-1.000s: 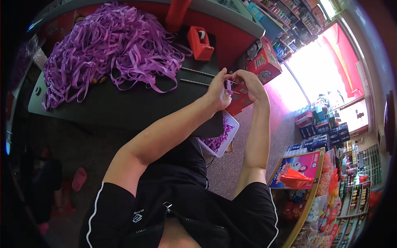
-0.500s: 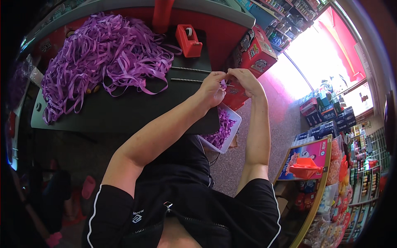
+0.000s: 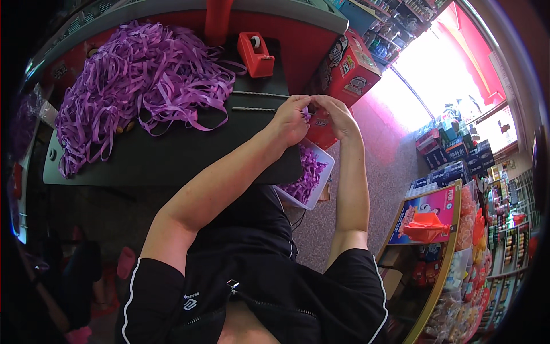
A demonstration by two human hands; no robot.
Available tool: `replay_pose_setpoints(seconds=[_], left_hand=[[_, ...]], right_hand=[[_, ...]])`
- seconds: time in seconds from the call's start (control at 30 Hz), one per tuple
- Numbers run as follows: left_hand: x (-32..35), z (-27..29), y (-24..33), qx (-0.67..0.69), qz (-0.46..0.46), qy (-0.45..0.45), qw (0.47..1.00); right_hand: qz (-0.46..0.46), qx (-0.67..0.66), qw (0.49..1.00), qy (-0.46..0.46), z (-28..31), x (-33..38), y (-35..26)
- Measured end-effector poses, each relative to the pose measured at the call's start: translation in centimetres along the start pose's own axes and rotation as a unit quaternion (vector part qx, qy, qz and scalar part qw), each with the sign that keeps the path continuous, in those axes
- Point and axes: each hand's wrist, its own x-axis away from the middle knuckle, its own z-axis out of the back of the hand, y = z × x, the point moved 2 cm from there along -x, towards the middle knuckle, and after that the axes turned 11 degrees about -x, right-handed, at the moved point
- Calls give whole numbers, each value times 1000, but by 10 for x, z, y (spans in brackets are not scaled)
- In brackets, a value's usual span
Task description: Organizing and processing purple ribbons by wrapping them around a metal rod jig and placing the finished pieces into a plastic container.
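Shop interior, bright daylight through a red-framed doorway at upper right; speckled pinkish floor [image 3: 366, 189] below. Dark, matte, flat-topped table [image 3: 172, 155] with rounded corners fills the centre-left.

Big loose heap of purple ribbon strips [image 3: 137, 86] on the table's far left half: thin, flat, glossy bands, tangled and curling, some trailing toward the near edge. Red plastic tape dispenser [image 3: 256, 54], blocky with a rounded top, stands at the table's far edge, just right of the heap. Two thin metal rods [image 3: 258, 94] lie side by side on the table between dispenser and hands.

Left hand [image 3: 289, 123] and right hand [image 3: 335, 114] meet at the table's right edge, fingertips drawn together, both pinching a small purple ribbon piece [image 3: 307, 114]. Piece is mostly hidden by the fingers; its shape cannot be told. Forearms bare, rising from the lower edge; black short-sleeved top with white piping.

White rectangular plastic tray [image 3: 318, 189] sits under the hands, just off the table's right edge, holding small folded purple ribbon pieces, crinkled and piled. Red cardboard box [image 3: 346, 71] with printed sides stands beyond the hands, against a red counter front [image 3: 298, 40].

Lower right: display rack [image 3: 452, 241] crowded with packaged goods, an orange plastic bag on top.
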Motion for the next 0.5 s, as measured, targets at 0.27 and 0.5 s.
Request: replay_pose_setpoints(seconds=[0.27,0.5], left_hand=[[-10,11,-2,-50,-8,4,999],[1,0,3,53,65,-2,996]], right_hand=[[-8,-7,999,-31,16,-8,11],[-124,145,979,-68,30,-41,7]])
